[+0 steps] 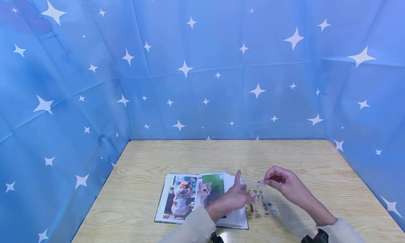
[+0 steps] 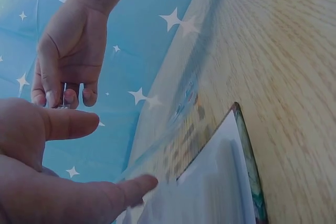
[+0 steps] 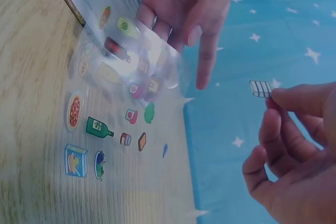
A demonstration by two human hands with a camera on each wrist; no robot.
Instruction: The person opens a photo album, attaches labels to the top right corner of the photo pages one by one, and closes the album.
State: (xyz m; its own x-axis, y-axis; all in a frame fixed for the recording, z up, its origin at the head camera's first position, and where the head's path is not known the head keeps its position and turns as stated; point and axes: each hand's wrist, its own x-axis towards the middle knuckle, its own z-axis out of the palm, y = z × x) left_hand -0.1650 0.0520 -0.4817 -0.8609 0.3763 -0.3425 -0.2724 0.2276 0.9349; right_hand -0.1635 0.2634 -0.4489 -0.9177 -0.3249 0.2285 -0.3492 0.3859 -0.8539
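Observation:
My right hand pinches a small striped sticker between thumb and forefinger, raised above the table. My left hand hovers over the right edge of an open photo album, its thumb and forefinger extended. Beside the album lies a clear sticker sheet with pictures of food and bottles, including a green bottle and a pizza. The sheet's near part bends up beside the left hand's fingers; whether they touch it I cannot tell.
The album's pages show a hamster in an apron and a cat. Everything lies on a light wooden table. Blue curtains with white stars hang behind the table and at its sides.

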